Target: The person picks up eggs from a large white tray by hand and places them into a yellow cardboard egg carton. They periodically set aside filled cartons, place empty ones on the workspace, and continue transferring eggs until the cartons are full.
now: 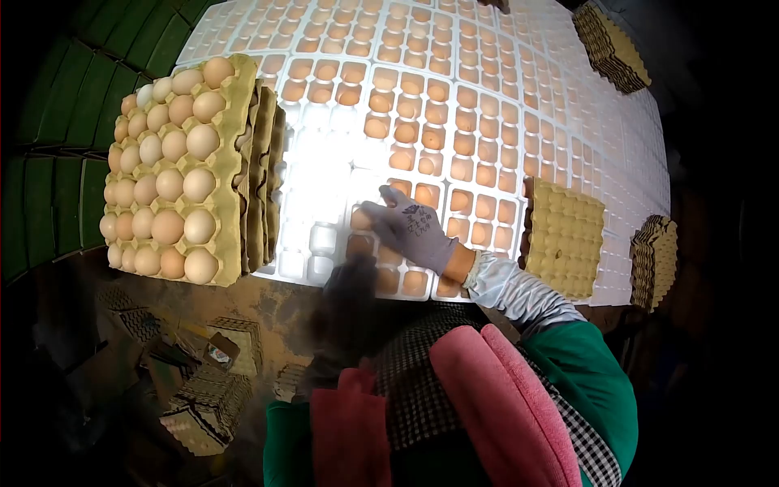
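My right hand [410, 227], in a pale grey glove with dark printing, reaches over the near part of a lit white egg tray [432, 280]. Its fingers are bent, the tips against a brown egg [359, 217] by the tray's left side; their undersides are hidden. Left of it, my left hand [350, 282] is a dark, motion-smeared shape over the near tray edge; its fingers cannot be made out. Close by on the left, a pulp egg carton [231, 178] full of brown and cream eggs tops a stack of cartons. Vacant white cells [322, 239] glow between that stack and my hands.
Rows of white trays with eggs [406, 105] cover the lit table. A pulp carton [565, 235] lies near my right forearm, with carton stacks [613, 49] [654, 261] along the far and right edges. More cartons [215, 398] stand on the floor at lower left.
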Tool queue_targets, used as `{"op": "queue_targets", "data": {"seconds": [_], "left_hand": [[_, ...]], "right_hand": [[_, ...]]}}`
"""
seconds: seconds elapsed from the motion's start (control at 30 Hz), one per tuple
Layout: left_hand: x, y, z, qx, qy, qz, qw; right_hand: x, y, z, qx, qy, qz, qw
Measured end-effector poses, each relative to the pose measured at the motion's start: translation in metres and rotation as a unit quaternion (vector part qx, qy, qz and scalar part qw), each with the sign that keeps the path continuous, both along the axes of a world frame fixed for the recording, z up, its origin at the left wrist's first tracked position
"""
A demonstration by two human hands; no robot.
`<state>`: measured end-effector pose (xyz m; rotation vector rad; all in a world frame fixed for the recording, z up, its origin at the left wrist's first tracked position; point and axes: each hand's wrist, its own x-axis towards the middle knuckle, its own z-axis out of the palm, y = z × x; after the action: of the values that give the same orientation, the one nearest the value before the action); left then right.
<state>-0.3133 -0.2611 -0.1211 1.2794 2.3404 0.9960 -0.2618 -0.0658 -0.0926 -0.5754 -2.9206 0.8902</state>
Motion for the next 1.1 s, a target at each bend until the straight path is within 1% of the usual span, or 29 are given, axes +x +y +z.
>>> {"op": "queue_targets", "data": {"seconds": [0.03,0.07,0.1,0.13,0.17,0.2,0.23,0.27,0.3,0.33,0.37,0.4,0.43,0.47,0.5,0.53,0.57,0.63,0.67,0.7,0.73,0.77,0.83,0.9,0.97,1.0,1.03,1.07,1.1], "left_hand": [[0.007,-0.002,-0.007,0.045,0.041,0.02,0.998],[0.01,-0.002,-0.01,0.049,0.036,0.005,0.998],[0.011,-0.001,-0.013,0.033,0.079,-0.008,0.996],[0.011,0.001,-0.014,0.021,0.125,-0.025,0.992],[0.01,0.003,-0.015,0.014,0.142,-0.033,0.989],[0.008,0.003,-0.018,0.016,0.158,-0.049,0.986],[0.005,-0.001,-0.029,0.033,0.147,-0.05,0.987],[0.005,-0.003,-0.041,0.047,0.134,-0.049,0.989],[0.007,0.003,-0.027,0.046,0.123,-0.056,0.99],[0.004,-0.003,-0.046,0.031,0.13,-0.048,0.99],[0.006,0.002,-0.042,0.094,0.171,-0.038,0.98],[0.0,0.005,-0.025,0.006,0.128,-0.062,0.99],[-0.004,0.009,-0.012,-0.083,0.088,-0.084,0.989],[-0.007,0.013,-0.016,0.022,0.122,-0.101,0.987],[-0.004,0.024,-0.016,0.131,0.148,-0.118,0.973],[0.002,0.033,-0.013,0.18,0.125,-0.127,0.967],[0.007,0.051,0.009,0.159,0.062,-0.171,0.97],[0.02,0.077,0.013,0.157,0.074,-0.179,0.968],[0.032,0.091,0.025,0.157,0.09,-0.161,0.97],[0.041,0.106,0.035,0.139,0.049,-0.167,0.975],[0.053,0.122,0.039,0.147,0.075,-0.158,0.974],[0.065,0.137,0.042,0.156,0.101,-0.149,0.971],[0.095,0.161,0.048,0.144,0.088,-0.151,0.974],[0.135,0.181,0.048,0.126,0.073,-0.143,0.979],[0.176,0.198,0.045,0.064,0.065,-0.173,0.981],[0.197,0.208,0.031,0.071,0.038,-0.183,0.98],[0.233,0.226,0.042,0.063,-0.014,-0.181,0.981],[0.264,0.248,0.041,0.081,-0.056,-0.209,0.973],[0.295,0.269,0.039,0.096,-0.1,-0.234,0.962]], "right_hand": [[-0.017,0.0,0.002,-0.01,0.086,-0.044,0.995],[-0.035,0.005,-0.007,-0.081,0.151,-0.065,0.983],[-0.047,0.01,-0.021,-0.024,0.172,-0.053,0.983],[-0.053,0.016,-0.032,0.075,0.135,-0.012,0.988],[-0.054,0.015,-0.048,0.114,0.067,-0.009,0.991],[-0.047,0.013,-0.058,0.075,0.089,-0.019,0.993],[-0.031,0.013,-0.052,0.07,0.122,-0.02,0.99],[-0.001,0.014,-0.036,0.081,0.146,-0.054,0.984],[0.03,0.019,-0.017,0.089,0.172,-0.085,0.977],[0.068,0.032,0.0,0.147,0.112,-0.178,0.966],[0.109,0.041,0.015,0.197,0.054,-0.265,0.943],[0.153,0.05,0.023,0.239,-0.024,-0.366,0.899],[0.188,0.059,0.023,0.275,-0.102,-0.46,0.838],[0.207,0.061,0.015,0.28,-0.107,-0.48,0.825],[0.228,0.059,0.009,0.189,-0.14,-0.494,0.837],[0.248,0.058,0.004,0.097,-0.167,-0.503,0.842],[0.253,0.06,0.006,0.055,-0.148,-0.505,0.848],[0.264,0.056,0.02,0.084,-0.114,-0.492,0.859],[0.278,0.061,0.037,0.09,-0.109,-0.5,0.855],[0.298,0.06,0.059,0.155,-0.05,-0.482,0.861],[0.321,0.057,0.076,0.217,0.008,-0.461,0.86],[0.361,0.075,0.095,0.231,-0.008,-0.461,0.857],[0.456,0.116,0.143,0.295,-0.034,-0.506,0.81],[0.574,0.166,0.168,0.36,-0.1,-0.522,0.767],[0.673,0.215,0.182,0.381,-0.154,-0.516,0.752],[0.713,0.24,0.18,0.367,-0.174,-0.51,0.758],[0.747,0.26,0.169,0.348,-0.192,-0.507,0.765],[0.779,0.281,0.152,0.316,-0.232,-0.489,0.779],[0.804,0.301,0.132,0.309,-0.231,-0.482,0.787]]}}
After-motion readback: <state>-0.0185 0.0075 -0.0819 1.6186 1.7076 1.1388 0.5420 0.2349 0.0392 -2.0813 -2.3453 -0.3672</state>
